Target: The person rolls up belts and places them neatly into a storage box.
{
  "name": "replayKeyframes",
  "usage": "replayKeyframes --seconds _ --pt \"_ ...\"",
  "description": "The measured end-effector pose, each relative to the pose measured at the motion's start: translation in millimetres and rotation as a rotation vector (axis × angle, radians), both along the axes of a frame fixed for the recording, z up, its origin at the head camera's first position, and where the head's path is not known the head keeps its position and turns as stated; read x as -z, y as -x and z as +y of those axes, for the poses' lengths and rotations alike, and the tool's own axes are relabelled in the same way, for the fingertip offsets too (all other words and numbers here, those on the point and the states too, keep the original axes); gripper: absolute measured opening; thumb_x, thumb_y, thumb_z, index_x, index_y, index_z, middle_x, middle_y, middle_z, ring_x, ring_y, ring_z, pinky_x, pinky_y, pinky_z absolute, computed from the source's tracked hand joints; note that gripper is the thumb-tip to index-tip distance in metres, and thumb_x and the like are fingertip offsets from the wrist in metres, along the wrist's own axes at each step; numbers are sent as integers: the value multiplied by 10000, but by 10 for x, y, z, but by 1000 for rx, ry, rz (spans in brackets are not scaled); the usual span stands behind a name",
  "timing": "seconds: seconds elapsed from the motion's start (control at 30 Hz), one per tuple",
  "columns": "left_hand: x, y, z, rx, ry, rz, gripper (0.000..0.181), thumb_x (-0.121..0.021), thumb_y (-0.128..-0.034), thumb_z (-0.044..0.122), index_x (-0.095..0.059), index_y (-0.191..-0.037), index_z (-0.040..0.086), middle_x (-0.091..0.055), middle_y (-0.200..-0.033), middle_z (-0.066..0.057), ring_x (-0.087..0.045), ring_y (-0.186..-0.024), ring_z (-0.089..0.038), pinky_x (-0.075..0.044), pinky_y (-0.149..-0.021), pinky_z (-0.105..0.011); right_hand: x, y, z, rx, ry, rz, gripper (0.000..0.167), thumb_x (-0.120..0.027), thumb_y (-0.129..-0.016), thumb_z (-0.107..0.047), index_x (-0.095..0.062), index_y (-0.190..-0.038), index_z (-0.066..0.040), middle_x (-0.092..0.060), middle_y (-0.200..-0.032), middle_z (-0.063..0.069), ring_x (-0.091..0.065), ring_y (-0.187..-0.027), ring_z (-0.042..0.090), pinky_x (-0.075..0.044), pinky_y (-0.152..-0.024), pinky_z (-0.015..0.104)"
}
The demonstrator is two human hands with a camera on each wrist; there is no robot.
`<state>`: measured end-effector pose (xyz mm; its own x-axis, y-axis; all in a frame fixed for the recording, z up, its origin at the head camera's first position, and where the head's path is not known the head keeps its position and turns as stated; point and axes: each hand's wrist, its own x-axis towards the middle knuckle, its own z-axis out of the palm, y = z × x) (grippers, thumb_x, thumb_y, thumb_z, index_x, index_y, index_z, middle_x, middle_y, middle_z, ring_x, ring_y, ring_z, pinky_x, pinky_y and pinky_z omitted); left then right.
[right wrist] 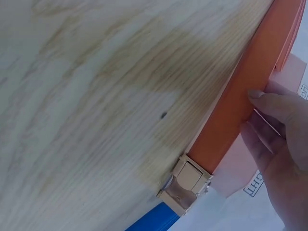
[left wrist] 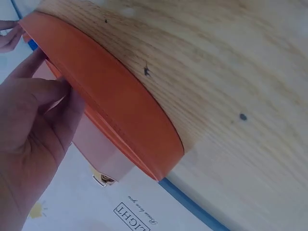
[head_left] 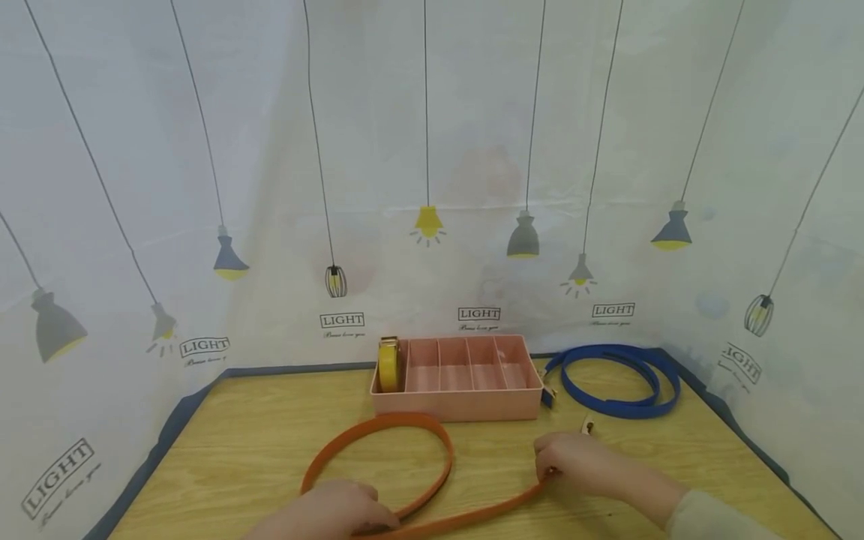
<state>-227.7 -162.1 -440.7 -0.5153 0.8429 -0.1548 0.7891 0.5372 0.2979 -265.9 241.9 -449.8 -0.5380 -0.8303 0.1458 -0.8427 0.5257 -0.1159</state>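
Note:
An orange belt (head_left: 379, 424) stands on its edge on the wooden table, looped at the left and running out to the right. The left hand (head_left: 331, 511) pinches it where the loop meets the straight part; the left wrist view shows this hand (left wrist: 33, 120) with thumb and fingers on the strap (left wrist: 110, 91). Near the buckle end, the right hand (head_left: 583, 465) grips the strap. In the right wrist view the thumb of that hand (right wrist: 276, 130) lies on the orange strap (right wrist: 236, 110), and a gold buckle (right wrist: 185, 184) sits at its end.
Behind the hands stands a pink divided box (head_left: 459, 405), a rolled yellow belt (head_left: 389, 366) in its left compartment. To its right lies a coiled blue belt (head_left: 624, 410). Printed sheeting rises behind the wooden table (head_left: 223, 442).

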Motion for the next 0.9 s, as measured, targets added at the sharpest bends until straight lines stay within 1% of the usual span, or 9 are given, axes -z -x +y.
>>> replayKeyframes --seconds 0.07,0.17,0.33,0.4,0.5,0.6,0.67,0.77,0.9 --pt "3 28 14 49 23 70 297 -614 -928 410 -674 -1205 325 -478 -809 205 -419 -636 31 -363 -554 -154 -11 -9 19 -12 -10 14 246 -783 -722 37 -723 -773 -196 -535 -775 -143 -500 -689 -26 -427 -607 147" --pt "5 59 51 137 47 246 276 -615 -937 381 -672 -1201 327 -396 -741 179 -322 -584 15 -276 -503 -151 -32 -39 -1 -13 -37 6 242 -780 -724 48 -714 -804 -171 -550 -783 -130 -522 -713 -15 -445 -632 153" --pt "-14 66 163 179 60 427 221 -661 -924 300 -678 -1133 370 -375 -683 164 -291 -554 -7 -239 -476 -173 -61 -120 -169 18 -87 -26 244 -805 -734 -8 -733 -912 -158 -580 -846 -113 -567 -793 16 -477 -691 176" --pt "-20 69 213 185 59 498 257 -688 -904 242 -689 -1125 374 -399 -682 155 -296 -547 -7 -236 -462 -171 -53 -157 -267 -28 -75 -4 260 -795 -733 5 -740 -929 -157 -582 -848 -104 -560 -794 9 -460 -691 152" --pt "-38 77 289 195 62 595 293 -727 -872 224 -703 -1120 378 -452 -688 138 -322 -541 -7 -241 -453 -160 -15 -218 -406 -160 -10 22 192 -764 -764 -8 -741 -874 -164 -571 -802 -88 -521 -731 -18 -400 -650 85" --pt "-71 95 352 207 98 678 265 -751 -848 291 -702 -1091 386 -472 -686 124 -352 -548 -14 -251 -459 -162 20 -260 -472 -208 26 28 148 -736 -801 -43 -721 -810 -190 -534 -751 -109 -455 -670 -48 -340 -612 60" --pt "-107 112 379 198 125 714 230 -758 -836 338 -705 -1056 382 -487 -693 124 -391 -563 -18 -276 -466 -165 40 -272 -467 -146 35 -4 137 -741 -810 -81 -698 -770 -205 -491 -725 -132 -412 -641 -55 -324 -585 70" --pt "-169 146 389 157 156 758 149 -750 -836 374 -705 -973 338 -510 -711 115 -446 -589 -39 -331 -482 -184 60 -254 -400 12 34 -59 129 -776 -805 -202 -660 -749 -201 -435 -722 -156 -389 -631 -41 -349 -568 127" --pt "-220 209 343 42 223 760 92 -726 -854 346 -677 -853 269 -513 -708 93 -484 -620 -65 -398 -519 -213 82 -201 -266 178 48 -78 309 -799 -777 -392 -571 -690 -202 -380 -711 -159 -356 -609 0 -349 -549 194"
